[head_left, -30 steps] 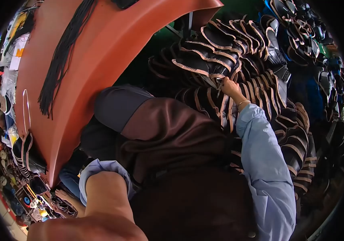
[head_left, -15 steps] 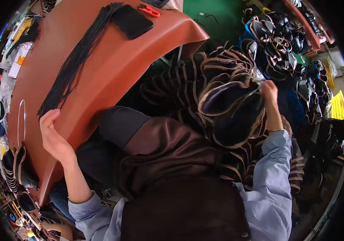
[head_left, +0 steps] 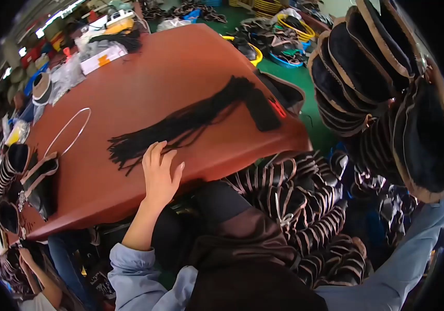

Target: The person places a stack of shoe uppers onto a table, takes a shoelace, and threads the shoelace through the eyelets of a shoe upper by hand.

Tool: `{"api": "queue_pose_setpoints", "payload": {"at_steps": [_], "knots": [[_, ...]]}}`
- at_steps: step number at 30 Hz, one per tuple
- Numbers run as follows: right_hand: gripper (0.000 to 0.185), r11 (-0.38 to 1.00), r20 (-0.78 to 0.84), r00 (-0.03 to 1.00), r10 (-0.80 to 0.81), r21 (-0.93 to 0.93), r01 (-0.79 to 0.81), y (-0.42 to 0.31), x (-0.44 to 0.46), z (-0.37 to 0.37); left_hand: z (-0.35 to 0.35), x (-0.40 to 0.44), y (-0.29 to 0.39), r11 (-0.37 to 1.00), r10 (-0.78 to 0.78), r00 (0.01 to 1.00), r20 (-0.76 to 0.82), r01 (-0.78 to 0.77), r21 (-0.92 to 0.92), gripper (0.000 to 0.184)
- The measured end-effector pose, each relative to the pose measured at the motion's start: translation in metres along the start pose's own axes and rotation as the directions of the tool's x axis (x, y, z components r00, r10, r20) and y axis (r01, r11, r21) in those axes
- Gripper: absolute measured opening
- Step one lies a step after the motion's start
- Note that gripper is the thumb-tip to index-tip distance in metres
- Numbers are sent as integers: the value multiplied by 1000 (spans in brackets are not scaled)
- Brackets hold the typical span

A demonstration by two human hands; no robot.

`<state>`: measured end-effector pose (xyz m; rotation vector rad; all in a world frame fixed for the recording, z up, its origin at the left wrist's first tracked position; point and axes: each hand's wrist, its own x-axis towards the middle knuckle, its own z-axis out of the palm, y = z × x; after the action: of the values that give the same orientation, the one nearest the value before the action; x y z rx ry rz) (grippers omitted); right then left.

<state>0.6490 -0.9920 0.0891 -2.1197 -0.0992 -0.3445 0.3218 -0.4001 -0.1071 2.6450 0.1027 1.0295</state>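
My left hand is open with its fingers apart, over the front edge of the brown-covered table. Its fingertips are near a bundle of long black cords lying there. On the far right, my raised right arm holds up a large bundle of black shoe uppers with tan edges. The uppers hide most of my right hand, which appears closed at the bundle's right side. Beside my lap, more striped stacks of shoe uppers lie, one tied with a light string.
A black flat rectangular item and a red-handled tool lie by the cords. A white wire loop sits at the table's left. Another person's hands show at lower left. Baskets of shoe parts stand on the green floor.
My right hand has raised the bundle of shoe uppers from beside my lap to the upper right. The view has turned, and my left hand stays open by the cords.
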Motion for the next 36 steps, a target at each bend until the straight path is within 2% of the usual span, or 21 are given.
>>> {"api": "queue_pose_setpoints", "payload": {"at_steps": [2,3,6,8,11,13,16,19,22,23,24,25,27,28,29,30,32,33,34,35,36], "knots": [[31,993,18,993,-113,-40,113,-54,38,45,-1,0,-29,977,-80,996,-46,88,195,40],[32,981,19,983,-182,-68,183,-86,62,69,-2,-5,-50,965,-121,991,-55,130,227,42],[35,915,14,927,-374,-159,371,-197,133,154,-8,-11,-81,938,-188,980,-57,197,286,44],[37,866,-12,890,-456,-233,441,-278,169,215,-19,-10,-82,937,-248,969,-18,245,248,46],[41,860,-49,885,-462,-268,434,-375,197,306,-39,-21,-82,945,-265,963,-42,268,187,46],[43,913,-29,918,-397,-119,391,-412,202,377,-57,-28,-79,937,-327,945,-31,328,122,44],[26,921,122,976,-180,371,123,-412,201,543,-85,-41,-76,901,-412,911,-18,410,142,44],[20,714,253,924,-286,700,29,-450,25,615,-100,-48,-78,880,-452,892,-25,450,150,43],[27,796,544,754,-368,604,-48,-435,-47,698,-110,-40,-83,863,-484,874,-43,485,142,43],[22,845,650,575,-497,512,152,-417,-69,722,-111,-36,-86,861,-492,869,-52,495,117,42],[17,740,591,452,-669,472,478,-392,-100,727,-111,-30,-91,850,-508,860,-57,511,128,42],[21,491,488,287,-824,365,791,-376,-115,737,-110,-23,-99,865,-489,870,-59,493,96,42],[27,358,450,212,-867,267,895,-377,-118,713,-108,-2,-123,887,-455,887,-78,459,50,41],[30,420,395,301,-868,261,869,-376,-104,706,-104,11,-135,893,-446,890,-95,450,30,41],[35,300,209,257,-943,208,931,-367,-84,697,-97,28,-151,907,-414,902,-122,420,30,41],[42,331,229,302,-926,104,938,-361,-65,688,-90,49,-168,921,-381,913,-145,389,29,41],[55,406,488,354,-798,-1,914,-337,-40,670,-71,103,-200,930,-283,931,-232,325,173,46],[62,552,652,412,-637,12,834,-325,-37,666,-50,127,-229,916,-295,907,-300,358,182,48],[70,684,789,425,-443,-9,730,-312,-38,667,-32,146,-248,901,-305,880,-364,390,190,50],[81,611,759,422,-496,-41,791,-304,-41,673,-32,159,-244,855,-515,838,-183,517,-37,47],[81,619,755,439,-487,-56,783,-306,-45,672,-39,172,-237,730,-654,756,40,644,-228,44]]}}
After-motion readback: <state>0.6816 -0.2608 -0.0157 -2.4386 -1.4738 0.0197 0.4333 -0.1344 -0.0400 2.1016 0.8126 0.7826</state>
